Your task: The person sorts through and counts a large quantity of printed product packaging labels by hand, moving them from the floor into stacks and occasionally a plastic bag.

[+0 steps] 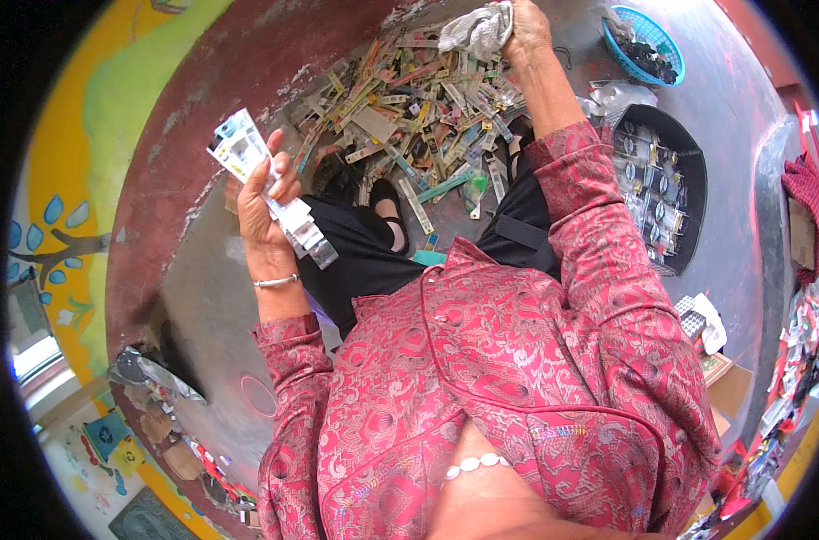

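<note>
From the head view, we look down over a red patterned jacket [535, 360] to the floor [202, 297], where a heap of flat packets [418, 99] lies spread out ahead of the person's black shoes [387, 211]. The left hand [265, 202] is raised to the left of the heap, its grip closed around a stack of cards [270, 180]; the fingers wrap over the middle of the stack and the thumb side is hidden, so we cannot tell how tightly it pinches. The stack's long axis runs on a slant, from its upper end toward the top left of the picture down to its lower end toward the knees, with the printed faces turned up to the camera. The right hand [522, 31] reaches far forward over the far edge of the heap, its grip shut on a grey cloth [477, 27] bunched in the fist. To the right of the heap sits a black tray [693, 153] lined with rows of small packed pieces, and beyond it a blue basket [661, 40] holding dark bits. We judge the step in hand to be sorting or gathering: one hand keeps the collected cards while the other works at the heap with the cloth. A next move would call for keeping the stack squared so no card slips out.
</note>
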The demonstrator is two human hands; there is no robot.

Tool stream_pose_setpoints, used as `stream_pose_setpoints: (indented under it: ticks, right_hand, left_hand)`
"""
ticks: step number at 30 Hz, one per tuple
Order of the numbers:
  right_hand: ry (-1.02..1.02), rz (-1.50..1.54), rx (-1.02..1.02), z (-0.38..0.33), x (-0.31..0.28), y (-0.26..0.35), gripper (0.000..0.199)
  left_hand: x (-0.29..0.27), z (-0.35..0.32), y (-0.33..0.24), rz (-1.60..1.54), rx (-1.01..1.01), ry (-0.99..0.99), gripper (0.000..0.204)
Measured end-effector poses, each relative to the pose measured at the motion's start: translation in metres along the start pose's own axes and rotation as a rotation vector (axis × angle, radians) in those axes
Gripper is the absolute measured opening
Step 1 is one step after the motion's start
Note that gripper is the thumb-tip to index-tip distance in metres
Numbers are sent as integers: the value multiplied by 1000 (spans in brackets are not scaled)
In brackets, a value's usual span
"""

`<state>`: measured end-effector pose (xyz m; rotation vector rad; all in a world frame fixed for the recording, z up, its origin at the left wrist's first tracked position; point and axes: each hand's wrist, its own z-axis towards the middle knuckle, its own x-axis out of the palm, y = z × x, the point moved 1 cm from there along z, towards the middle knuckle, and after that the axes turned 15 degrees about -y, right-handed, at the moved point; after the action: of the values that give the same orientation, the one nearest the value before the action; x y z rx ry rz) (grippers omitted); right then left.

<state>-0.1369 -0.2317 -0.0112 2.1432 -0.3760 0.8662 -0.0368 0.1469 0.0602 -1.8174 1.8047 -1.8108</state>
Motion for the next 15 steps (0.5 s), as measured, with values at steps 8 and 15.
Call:
stream_pose_setpoints:
  ticks: [8,15]
  right_hand:
    - [-83,67,52,-10,-11,-2,21]
    - [298,-43,-26,-87,6,-11,29]
  left_hand:
    - [62,-18,20,251,-43,-62,24]
    - [93,41,82,281,-256,54,20]
